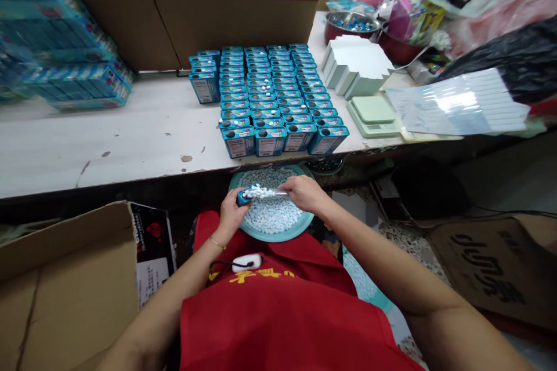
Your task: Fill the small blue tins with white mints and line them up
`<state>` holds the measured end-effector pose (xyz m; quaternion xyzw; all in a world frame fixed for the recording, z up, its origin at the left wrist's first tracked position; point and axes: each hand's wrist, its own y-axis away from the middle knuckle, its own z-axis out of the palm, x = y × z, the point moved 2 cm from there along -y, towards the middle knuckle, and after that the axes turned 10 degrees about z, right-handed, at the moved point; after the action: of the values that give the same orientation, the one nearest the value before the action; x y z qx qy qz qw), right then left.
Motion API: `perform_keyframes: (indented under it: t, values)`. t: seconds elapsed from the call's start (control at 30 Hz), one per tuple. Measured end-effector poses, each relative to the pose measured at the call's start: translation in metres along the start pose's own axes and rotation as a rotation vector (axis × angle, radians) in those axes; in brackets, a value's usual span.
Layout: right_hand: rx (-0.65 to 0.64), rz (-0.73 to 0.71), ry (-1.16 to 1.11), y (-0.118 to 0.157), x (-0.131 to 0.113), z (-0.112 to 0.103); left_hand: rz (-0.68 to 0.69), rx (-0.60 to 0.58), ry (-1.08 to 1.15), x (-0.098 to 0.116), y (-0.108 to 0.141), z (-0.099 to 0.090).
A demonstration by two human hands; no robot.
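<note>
Below the long white worktop's (143,139) front edge, a round turquoise basin (281,237) held small white pellets (276,220). Over it, the left hand (230,211) gripped a small blue box (241,197), the right hand (305,192) a slender pale scoop (279,192) lying crosswise, its loaded end at the box; open room lay toward the basin's near rim.

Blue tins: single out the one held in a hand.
The tin in the left hand, with white pellets heaped at its mouth; the rowed tins stand on the table instead.
</note>
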<state>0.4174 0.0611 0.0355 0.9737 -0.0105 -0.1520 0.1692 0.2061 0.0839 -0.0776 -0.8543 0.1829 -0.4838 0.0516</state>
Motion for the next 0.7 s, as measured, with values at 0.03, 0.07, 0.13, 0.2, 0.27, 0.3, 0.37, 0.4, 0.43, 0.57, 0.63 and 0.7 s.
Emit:
perform_keyframes:
  t: [0.03, 0.07, 0.13, 0.2, 0.27, 0.3, 0.37, 0.4, 0.43, 0.57, 0.63, 0.7]
  values:
    - [-0.021, 0.016, 0.097, 0.002, -0.01, -0.006, 0.011, -0.015, -0.005, 0.002, 0.0, 0.002]
    - [-0.036, 0.023, 0.176, 0.005, -0.02, -0.01, 0.018, -0.029, -0.009, 0.003, -0.001, 0.004]
    - [-0.031, 0.009, 0.267, 0.009, -0.039, -0.017, 0.023, -0.045, -0.013, 0.003, -0.001, 0.006]
    - [-0.009, -0.025, 0.296, 0.013, -0.051, -0.022, 0.026, -0.048, -0.012, 0.001, -0.001, 0.007]
    - [0.009, -0.05, 0.305, 0.017, -0.053, -0.025, 0.028, -0.033, -0.001, -0.002, 0.0, 0.006]
    - [0.013, -0.051, 0.306, 0.018, -0.048, -0.025, 0.029, -0.02, 0.008, -0.004, 0.0, 0.004]
    - [0.019, -0.012, 0.296, 0.016, -0.027, -0.021, 0.031, 0.003, 0.027, -0.007, 0.001, 0.0]
    - [0.016, 0.029, 0.283, 0.014, -0.012, -0.015, 0.03, 0.01, 0.034, -0.009, 0.002, -0.002]
    - [0.005, 0.077, 0.263, 0.01, 0.005, -0.006, 0.029, 0.012, 0.039, -0.01, 0.003, -0.004]
    - [-0.057, 0.251, 0.134, -0.012, 0.062, 0.05, 0.005, 0.022, 0.07, -0.012, 0.006, -0.009]
    - [-0.046, 0.321, 0.063, -0.024, 0.07, 0.084, -0.007, 0.027, 0.082, -0.01, 0.008, -0.011]
    - [-0.037, 0.351, 0.0, -0.035, 0.062, 0.116, -0.018, 0.028, 0.089, -0.008, 0.01, -0.013]
